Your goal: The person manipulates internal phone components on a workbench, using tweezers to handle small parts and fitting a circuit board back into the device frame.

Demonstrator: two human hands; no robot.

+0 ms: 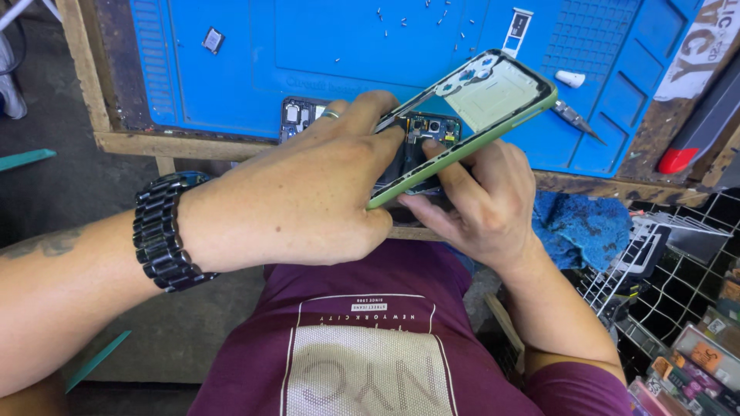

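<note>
Green phone frame (493, 96): tilted, lifted off opened phone (420, 142), held above near edge of blue mat (247, 69). Left hand (308, 192): fingers clamped on frame's lower edge, ring on one finger, black watch (162, 231) at wrist. Right hand (482, 204): fingers closed on phone beneath frame. Small screws (416, 19) scattered on mat, far side. Tweezers (574, 119) just right of frame. Blue cloth (586, 227) near right wrist. Wire rack (678, 262) at right.

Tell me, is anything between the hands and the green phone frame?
No. Both the left hand and the right hand already grip the green phone frame, fingers directly on it above the opened phone.
</note>
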